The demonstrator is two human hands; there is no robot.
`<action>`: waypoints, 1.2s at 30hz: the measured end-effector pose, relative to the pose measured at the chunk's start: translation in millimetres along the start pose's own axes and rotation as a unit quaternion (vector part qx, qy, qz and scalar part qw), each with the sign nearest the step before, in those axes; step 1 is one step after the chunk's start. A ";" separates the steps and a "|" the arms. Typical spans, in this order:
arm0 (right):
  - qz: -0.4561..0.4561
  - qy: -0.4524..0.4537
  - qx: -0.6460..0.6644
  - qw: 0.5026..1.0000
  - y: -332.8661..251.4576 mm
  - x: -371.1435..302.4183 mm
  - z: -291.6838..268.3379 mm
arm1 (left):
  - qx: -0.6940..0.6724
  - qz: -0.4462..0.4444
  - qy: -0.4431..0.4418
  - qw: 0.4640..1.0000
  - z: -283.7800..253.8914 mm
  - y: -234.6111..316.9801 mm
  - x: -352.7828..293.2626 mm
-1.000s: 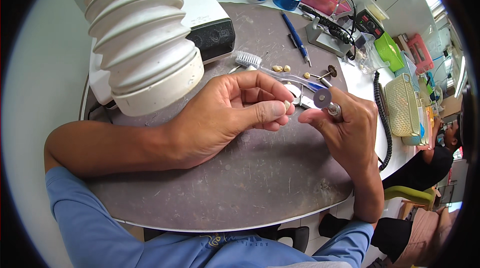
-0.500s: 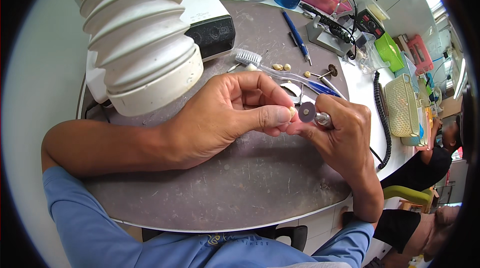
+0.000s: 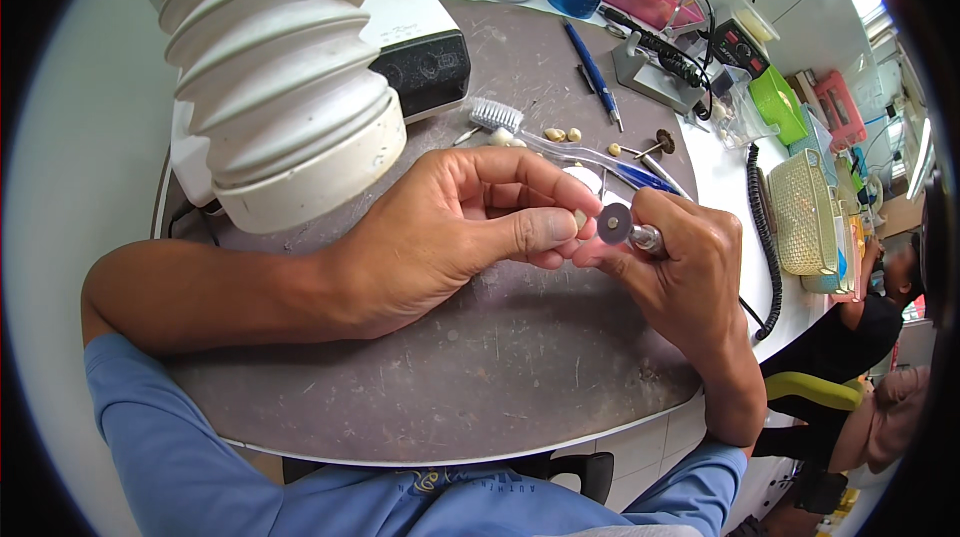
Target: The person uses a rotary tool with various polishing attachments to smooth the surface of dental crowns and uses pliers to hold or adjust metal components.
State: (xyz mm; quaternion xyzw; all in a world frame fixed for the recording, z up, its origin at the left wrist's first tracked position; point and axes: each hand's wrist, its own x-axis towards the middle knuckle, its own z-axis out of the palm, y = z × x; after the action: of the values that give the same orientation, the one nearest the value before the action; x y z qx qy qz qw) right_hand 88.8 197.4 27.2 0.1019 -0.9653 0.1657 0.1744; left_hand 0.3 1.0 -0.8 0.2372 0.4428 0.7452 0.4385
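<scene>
Over the middle of the grey work surface, my left hand [image 3: 450, 222] pinches a small cream dental crown [image 3: 580, 219] between thumb and forefinger, and the fingertips partly cover it. My right hand [image 3: 690, 247] is wrapped round a silver rotary handpiece [image 3: 648, 238]. On the handpiece's tip sits a dark round disc [image 3: 614, 224], just right of the crown. I cannot tell whether disc and crown touch. The fingertips of both hands meet or nearly meet below the disc. Behind the hands lies a white rounded piece [image 3: 583, 178], partly hidden.
A ribbed white hose [image 3: 280, 67] hangs at the left. Beyond my hands lie a clear-handled brush [image 3: 497, 117], several cream pieces [image 3: 555, 135], a blue pen [image 3: 595, 72] and a brown wheel brush [image 3: 662, 142]. A coiled cord [image 3: 762, 237] and a basket [image 3: 800, 212] flank the right; a person sits beyond.
The crown has turned between my left fingers, and the left forefinger reaches slightly farther right. My right hand and the handpiece have barely moved. A person in the right background has shifted.
</scene>
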 end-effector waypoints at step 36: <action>0.215 -0.003 -0.009 0.977 52.5 16.2 -27.7 | 0.179 0.048 -0.038 0.982 6.3 -1.4 -3.9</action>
State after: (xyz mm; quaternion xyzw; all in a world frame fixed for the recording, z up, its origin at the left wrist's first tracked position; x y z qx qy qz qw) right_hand 68.9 253.5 42.7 -0.1092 -0.9666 0.1901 0.1330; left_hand 7.5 0.8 1.3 0.3611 0.5398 0.6647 0.3693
